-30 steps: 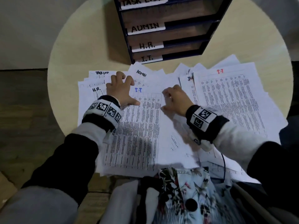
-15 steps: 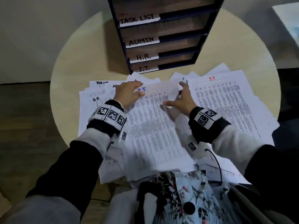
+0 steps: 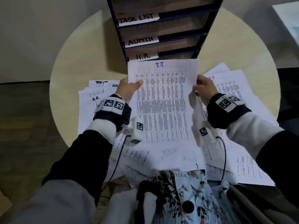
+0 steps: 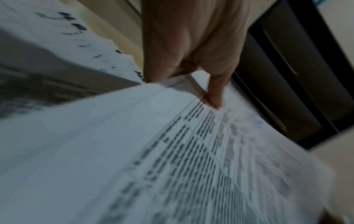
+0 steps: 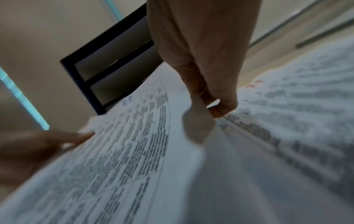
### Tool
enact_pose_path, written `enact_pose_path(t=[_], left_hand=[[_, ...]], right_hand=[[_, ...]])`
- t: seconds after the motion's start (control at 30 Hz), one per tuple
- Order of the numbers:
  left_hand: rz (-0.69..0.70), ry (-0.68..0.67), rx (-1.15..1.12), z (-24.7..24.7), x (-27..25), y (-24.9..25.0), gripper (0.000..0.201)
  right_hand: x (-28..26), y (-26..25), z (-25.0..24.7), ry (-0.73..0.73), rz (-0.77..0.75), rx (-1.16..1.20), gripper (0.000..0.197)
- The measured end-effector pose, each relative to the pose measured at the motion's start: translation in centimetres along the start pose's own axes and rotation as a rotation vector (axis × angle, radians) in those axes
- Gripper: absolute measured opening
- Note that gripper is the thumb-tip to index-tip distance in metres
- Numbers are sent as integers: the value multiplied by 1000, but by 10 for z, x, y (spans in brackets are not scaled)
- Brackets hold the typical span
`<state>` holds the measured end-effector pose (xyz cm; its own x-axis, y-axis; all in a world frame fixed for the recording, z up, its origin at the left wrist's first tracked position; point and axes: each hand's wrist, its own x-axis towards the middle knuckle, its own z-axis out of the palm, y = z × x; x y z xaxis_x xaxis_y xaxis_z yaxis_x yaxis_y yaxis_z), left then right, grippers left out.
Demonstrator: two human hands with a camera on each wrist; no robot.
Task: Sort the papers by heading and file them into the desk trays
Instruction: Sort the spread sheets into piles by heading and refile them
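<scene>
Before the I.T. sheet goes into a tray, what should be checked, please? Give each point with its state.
1. Heading reads I.T. on the sheet: ok.
2. Left hand grip on the left edge: ok.
3. Right hand grip on the right edge: ok.
4. Sheet lifted clear of the pile: ok.
5. I.T. slot in the tray rack visible: not ok, the sheet hides it.
6. One sheet only in the grip: cannot tell.
</scene>
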<state>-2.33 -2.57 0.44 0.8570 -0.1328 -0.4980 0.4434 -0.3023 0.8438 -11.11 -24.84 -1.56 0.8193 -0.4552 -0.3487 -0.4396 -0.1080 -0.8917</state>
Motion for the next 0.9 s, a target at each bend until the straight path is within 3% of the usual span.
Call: enact_pose_path(t=[0.13, 0.2, 0.33, 0.43, 0.63, 0.77, 0.9], left_hand=[[197, 184, 85, 0, 2, 21, 33], [368, 304, 242, -8, 1, 38, 29], [556, 401, 364, -26, 4, 56, 22], [557, 396, 362, -29, 7, 55, 26], [528, 390, 328, -25, 3, 44, 26], [513, 353, 288, -24, -2, 41, 24], [504, 308, 255, -26, -6, 37, 28]], right_hand=[[22, -6, -13, -86, -119, -828, 47], [30, -5, -20, -97, -79, -1014, 51], [36, -2, -26, -53, -159, -1030, 49], [30, 1, -24, -43, -269, -997, 44], [22, 5, -25, -62, -264, -978, 39], [19, 4, -27, -58, -300, -1063, 24], [10, -5, -24, -144, -386, -962, 9]])
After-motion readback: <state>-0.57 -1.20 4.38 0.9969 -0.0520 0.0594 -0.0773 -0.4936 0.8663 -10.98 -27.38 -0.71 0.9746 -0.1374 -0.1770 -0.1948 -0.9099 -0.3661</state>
